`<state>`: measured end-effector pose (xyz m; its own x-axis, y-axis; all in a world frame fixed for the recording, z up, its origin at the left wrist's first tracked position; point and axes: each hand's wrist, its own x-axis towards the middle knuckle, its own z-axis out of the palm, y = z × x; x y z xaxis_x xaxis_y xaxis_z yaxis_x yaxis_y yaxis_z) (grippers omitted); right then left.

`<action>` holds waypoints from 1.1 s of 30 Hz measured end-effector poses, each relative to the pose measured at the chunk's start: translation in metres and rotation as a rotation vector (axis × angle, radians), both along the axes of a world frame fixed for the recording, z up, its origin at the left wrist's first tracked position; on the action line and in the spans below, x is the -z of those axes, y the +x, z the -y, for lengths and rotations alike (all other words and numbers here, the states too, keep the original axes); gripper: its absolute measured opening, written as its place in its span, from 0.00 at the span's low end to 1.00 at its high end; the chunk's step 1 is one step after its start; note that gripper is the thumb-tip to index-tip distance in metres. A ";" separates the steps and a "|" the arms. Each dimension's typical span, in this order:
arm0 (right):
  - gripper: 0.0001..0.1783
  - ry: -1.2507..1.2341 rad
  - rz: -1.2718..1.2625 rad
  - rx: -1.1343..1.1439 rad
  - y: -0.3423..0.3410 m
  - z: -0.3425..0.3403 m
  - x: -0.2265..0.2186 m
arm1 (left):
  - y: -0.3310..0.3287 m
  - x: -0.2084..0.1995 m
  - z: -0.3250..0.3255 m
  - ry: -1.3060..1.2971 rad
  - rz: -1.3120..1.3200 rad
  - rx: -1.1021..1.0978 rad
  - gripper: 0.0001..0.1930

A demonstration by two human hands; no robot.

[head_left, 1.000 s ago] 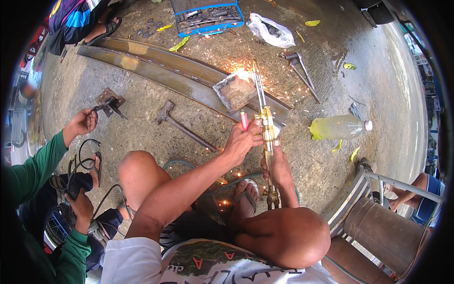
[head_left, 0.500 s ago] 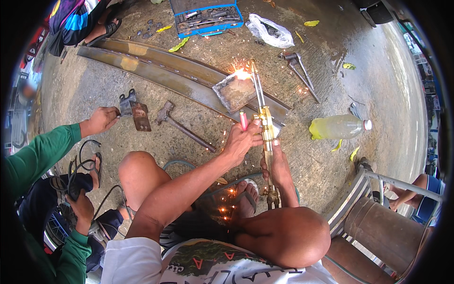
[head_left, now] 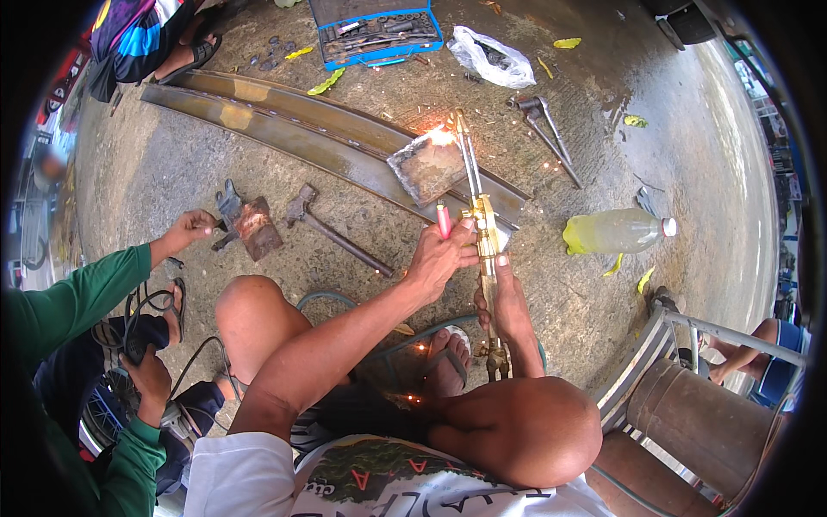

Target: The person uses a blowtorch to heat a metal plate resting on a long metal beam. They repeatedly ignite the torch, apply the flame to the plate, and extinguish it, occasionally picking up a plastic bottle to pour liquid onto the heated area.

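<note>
A brass cutting torch (head_left: 486, 228) is gripped in both my hands, its tip pointing away from me at a rusty steel plate (head_left: 428, 169). Bright fire and sparks glow at the plate's far edge. My left hand (head_left: 444, 258) is closed round the torch's valve end, with a small pink stick, perhaps a lighter, (head_left: 444, 221) between its fingers. Lower down, my right hand (head_left: 506, 306) wraps the torch handle. The plate lies across two long steel channels (head_left: 319, 146). To the left, a co-worker's hand (head_left: 191, 229) is beside a rusty bracket (head_left: 257, 229).
A hammer (head_left: 340, 233) lies between the bracket and my left hand. Beyond are a blue socket-set case (head_left: 379, 39) and a plastic bag (head_left: 491, 57). Right of the torch lie a hinged steel tool (head_left: 551, 138) and a bottle of yellowish liquid (head_left: 616, 233). A hose (head_left: 388, 349) passes my foot.
The co-worker's hand has shifted slightly and the bracket has turned on the ground. Fewer sparks fly round the plate and my foot. My hands and the torch have stayed almost still.
</note>
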<state>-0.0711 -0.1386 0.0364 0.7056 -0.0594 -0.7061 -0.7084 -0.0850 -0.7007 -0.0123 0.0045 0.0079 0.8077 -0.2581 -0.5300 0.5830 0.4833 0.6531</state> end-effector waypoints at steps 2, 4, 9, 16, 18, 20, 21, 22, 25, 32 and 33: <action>0.37 -0.002 0.004 0.003 0.000 0.000 0.000 | -0.001 -0.001 0.000 0.003 -0.003 -0.001 0.21; 0.38 -0.007 0.005 0.003 0.000 0.000 0.000 | -0.001 -0.001 0.001 0.001 -0.003 -0.006 0.21; 0.38 0.007 0.013 -0.017 -0.001 0.003 0.005 | -0.001 -0.002 0.000 0.006 -0.006 -0.010 0.20; 0.38 0.009 0.019 -0.003 -0.001 0.002 0.003 | -0.001 -0.002 0.001 -0.004 -0.009 -0.012 0.19; 0.38 0.011 0.024 -0.006 -0.002 0.002 0.003 | -0.001 0.000 0.001 -0.007 -0.005 -0.011 0.20; 0.38 0.013 0.019 -0.008 -0.002 0.003 0.005 | -0.001 0.001 0.001 -0.012 0.001 -0.005 0.20; 0.38 0.014 0.016 -0.009 -0.002 0.004 0.006 | -0.002 0.001 0.002 -0.007 -0.003 -0.006 0.20; 0.38 0.015 0.019 -0.010 -0.002 0.003 0.005 | -0.002 0.001 0.002 -0.001 -0.006 -0.008 0.20; 0.38 0.015 0.026 -0.012 -0.002 0.002 0.002 | -0.003 -0.001 0.002 0.009 -0.006 -0.015 0.19; 0.37 0.007 0.017 -0.024 -0.002 0.004 0.004 | -0.002 -0.007 0.001 0.001 -0.009 -0.016 0.18; 0.37 0.007 0.018 -0.024 -0.002 0.003 0.003 | -0.002 -0.008 0.001 0.001 -0.009 -0.017 0.18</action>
<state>-0.0730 -0.1419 0.0331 0.7191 -0.0372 -0.6939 -0.6937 -0.0973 -0.7136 -0.0146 0.0036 0.0158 0.8071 -0.2437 -0.5378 0.5807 0.4926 0.6482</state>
